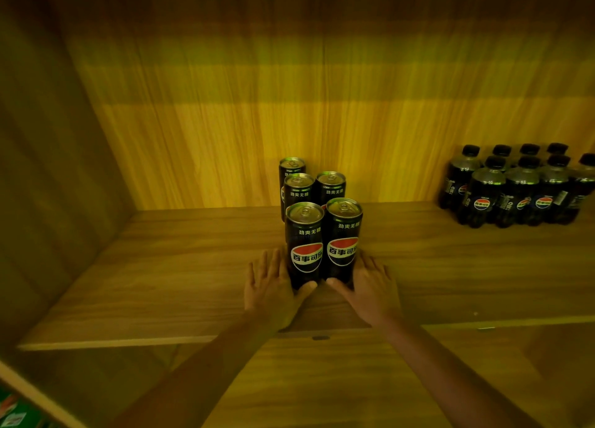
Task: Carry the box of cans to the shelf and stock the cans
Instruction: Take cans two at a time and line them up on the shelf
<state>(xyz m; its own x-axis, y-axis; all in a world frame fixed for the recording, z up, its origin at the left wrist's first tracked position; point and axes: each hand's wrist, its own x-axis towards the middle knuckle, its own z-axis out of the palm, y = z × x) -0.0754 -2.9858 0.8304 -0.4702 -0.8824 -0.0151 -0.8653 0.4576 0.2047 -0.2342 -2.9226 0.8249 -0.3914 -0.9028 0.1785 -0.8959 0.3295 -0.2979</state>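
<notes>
Left hand (272, 286): lower centre of frame. Fingers straight and fanned apart, palm side set against the left flank of the front-left can (306, 244), thumb laid across its foot. Presses rather than wraps.

Right hand (370, 289): mirrors the first. Fingers straight and spread, set against the right flank of the front-right can (343, 237), thumb at its base, tip close to the other thumb.

Front pair: side by side, touching, centre of frame. Slim black metal cylinders, long axis vertical, silver pull-tab lids up. Red, white and blue round emblems with white characters face the camera.

Middle-left can (297, 191) and middle-right can (331, 187): directly behind the front pair, same make, upright, lids up.

Rear can (291, 168): single, behind the middle-left can, upright, mostly hidden.

Shelf board (161, 282): carries all five cans about midway along its width. Flat, matt, brown wood-grain laminate, pale front edge.

Back panel (289, 105): vertical grain, yellow-lit in bands, upper half of frame.

Side wall (48, 170): same laminate, left of frame.

Bottles (515, 189): right of frame, well apart from the cans. Dark plastic, black caps, upright, packed in rows against the back panel.

Lower shelf (322, 379): bottom of frame, same grain.
</notes>
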